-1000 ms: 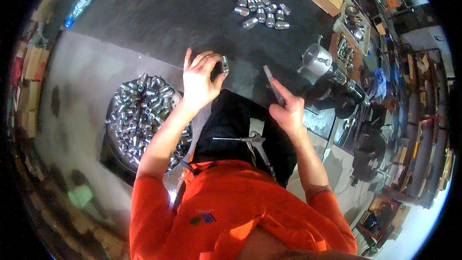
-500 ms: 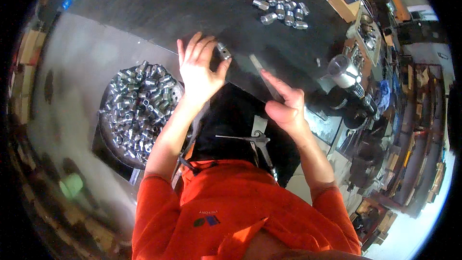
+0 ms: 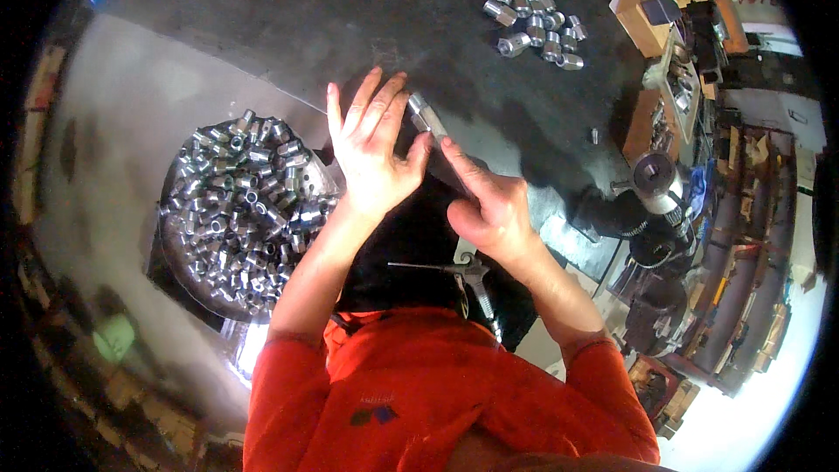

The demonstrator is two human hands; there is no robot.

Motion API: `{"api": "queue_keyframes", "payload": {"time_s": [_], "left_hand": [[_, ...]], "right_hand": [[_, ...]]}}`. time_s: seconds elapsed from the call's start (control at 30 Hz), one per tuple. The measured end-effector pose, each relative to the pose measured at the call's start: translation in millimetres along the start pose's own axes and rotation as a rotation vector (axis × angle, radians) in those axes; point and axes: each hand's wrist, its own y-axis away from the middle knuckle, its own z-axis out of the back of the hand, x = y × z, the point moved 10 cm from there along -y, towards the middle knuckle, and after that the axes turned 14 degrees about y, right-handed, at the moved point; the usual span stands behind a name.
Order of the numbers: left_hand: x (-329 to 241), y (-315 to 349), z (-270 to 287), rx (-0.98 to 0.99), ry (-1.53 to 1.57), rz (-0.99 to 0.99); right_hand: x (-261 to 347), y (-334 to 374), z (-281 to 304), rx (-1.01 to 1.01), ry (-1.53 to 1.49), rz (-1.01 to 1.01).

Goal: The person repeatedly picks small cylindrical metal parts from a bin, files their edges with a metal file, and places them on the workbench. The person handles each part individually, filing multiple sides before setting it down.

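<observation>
Over the near edge of the dark bench, my left hand point(image 3: 377, 153) pinches a small shiny metal fitting point(image 3: 417, 104) between thumb and forefinger, its other fingers spread. My right hand point(image 3: 491, 211) is wrapped round a flat grey file point(image 3: 436, 127), forefinger stretched along it. The file's front end meets the fitting or lies right over it; exactly where they touch is hard to see. Left of my left forearm, a round tray point(image 3: 166, 249) is heaped with many similar hex fittings point(image 3: 232, 201).
At the far right of the bench point(image 3: 288, 0) stands a group of fittings point(image 3: 536, 24). An air blow gun point(image 3: 472, 269) lies close to my body. To the right are a clamp-like metal device point(image 3: 655, 179), an open cardboard box point(image 3: 641, 17) and shelves point(image 3: 752, 236).
My right hand has brought the file leftward to the fitting, where before there was a gap between them. The view has shifted slightly.
</observation>
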Motion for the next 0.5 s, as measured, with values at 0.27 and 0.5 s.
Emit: {"api": "queue_keyframes", "payload": {"time_s": [0.27, 0.5], "left_hand": [[-1.4, -2.8, -0.3, -0.016, -0.006, 0.002], [1.5, -1.9, -0.9, -0.016, -0.012, -0.016]], "right_hand": [[2.4, 1.6, 2.2, -0.034, 0.077, -0.021], [5.7, -9.3, -2.4, -0.132, 0.168, 0.028]]}}
